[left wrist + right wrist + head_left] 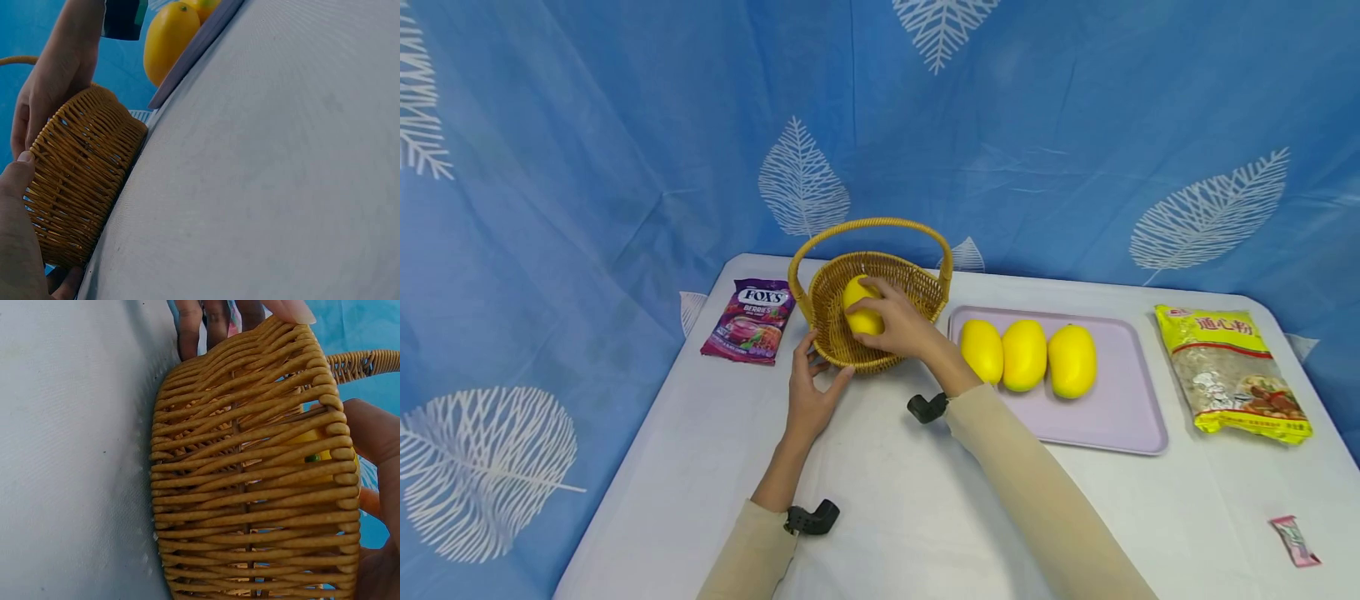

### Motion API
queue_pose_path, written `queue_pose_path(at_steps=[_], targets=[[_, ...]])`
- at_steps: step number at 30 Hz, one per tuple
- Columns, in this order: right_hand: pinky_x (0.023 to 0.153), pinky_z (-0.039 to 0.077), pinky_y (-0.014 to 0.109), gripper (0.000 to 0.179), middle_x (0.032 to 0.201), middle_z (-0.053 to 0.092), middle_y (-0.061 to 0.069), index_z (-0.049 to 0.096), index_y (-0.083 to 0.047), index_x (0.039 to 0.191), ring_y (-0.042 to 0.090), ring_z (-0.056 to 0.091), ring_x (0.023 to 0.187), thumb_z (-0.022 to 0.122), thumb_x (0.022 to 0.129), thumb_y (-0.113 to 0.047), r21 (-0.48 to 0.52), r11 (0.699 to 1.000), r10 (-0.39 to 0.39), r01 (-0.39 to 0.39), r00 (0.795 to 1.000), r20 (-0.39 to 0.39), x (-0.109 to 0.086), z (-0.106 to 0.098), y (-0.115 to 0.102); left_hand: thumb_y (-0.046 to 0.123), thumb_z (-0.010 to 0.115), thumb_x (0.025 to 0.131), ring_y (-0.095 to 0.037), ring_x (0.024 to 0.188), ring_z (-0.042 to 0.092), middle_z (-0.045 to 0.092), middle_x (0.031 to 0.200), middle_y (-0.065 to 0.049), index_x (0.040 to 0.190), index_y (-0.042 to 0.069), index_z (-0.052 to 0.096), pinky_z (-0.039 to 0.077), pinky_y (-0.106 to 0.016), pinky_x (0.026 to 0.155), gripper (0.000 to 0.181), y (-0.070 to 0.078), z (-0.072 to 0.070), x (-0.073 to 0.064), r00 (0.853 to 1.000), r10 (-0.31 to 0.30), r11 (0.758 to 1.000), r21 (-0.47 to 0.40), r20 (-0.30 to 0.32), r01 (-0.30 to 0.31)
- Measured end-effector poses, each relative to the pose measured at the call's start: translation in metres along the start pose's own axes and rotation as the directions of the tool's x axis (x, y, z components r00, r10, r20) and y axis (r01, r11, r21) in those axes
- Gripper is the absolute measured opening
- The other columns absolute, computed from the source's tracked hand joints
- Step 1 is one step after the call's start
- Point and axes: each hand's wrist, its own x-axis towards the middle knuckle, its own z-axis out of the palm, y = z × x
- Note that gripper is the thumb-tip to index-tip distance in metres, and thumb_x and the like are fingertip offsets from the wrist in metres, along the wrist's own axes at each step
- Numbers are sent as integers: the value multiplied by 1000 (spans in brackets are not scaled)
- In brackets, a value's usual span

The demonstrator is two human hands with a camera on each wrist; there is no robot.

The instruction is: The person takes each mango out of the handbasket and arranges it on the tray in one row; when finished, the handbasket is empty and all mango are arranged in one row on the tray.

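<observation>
A brown wicker basket with an arched handle stands at the back of the white table. Inside it my right hand holds a yellow mango, thumb and fingers on either side of it. My left hand grips the basket's near left side; its thumb lies at the rim and the fingers reach round the wall. Through the weave in the right wrist view, part of the yellow mango shows. Three more mangoes lie in a row on a lilac tray to the right.
Left of the basket lies a purple Fox's candy bag. A yellow-edged clear food packet is at the far right, beyond the tray. Near the right front sits a small pink wrapped sweet. A blue leaf-patterned curtain hangs behind the table.
</observation>
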Motion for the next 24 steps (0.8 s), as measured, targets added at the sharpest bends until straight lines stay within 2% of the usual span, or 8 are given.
queue_pose_path(at_steps=[5,12,20,24], targets=[[120,20,59,36,152,38,10,69,-19,120,36,37,139,76,86,-27,-21,1000,-5,5,1000,-6,-4,-2,0,11,72,89,-53,120,49,35,144,-35,147,-8,26,46,-61,99,76,0,0,0,1000,-3,1000,-7,-1,3],[113,36,56,36,154,36,9,69,-21,121,40,35,138,76,86,-28,-14,1000,4,-5,999,-32,-15,-9,-3,11,72,89,-53,121,48,34,145,-35,147,-8,26,46,-62,100,76,0,0,0,1000,-1,1000,-5,3,1],[104,44,54,35,153,37,9,71,-20,118,38,39,131,76,85,-26,-6,998,-58,58,989,-135,-34,-23,-9,10,72,89,-51,121,49,36,144,-35,147,-8,26,47,-60,99,76,-1,0,-1,1000,7,1000,7,-3,-7],[104,43,55,34,154,36,8,71,-20,118,38,35,135,77,84,-24,4,997,-81,83,979,-186,-47,-32,-13,10,72,89,-52,121,49,36,144,-35,147,-8,26,47,-61,99,76,0,0,-1,1000,2,1000,7,-1,-2]])
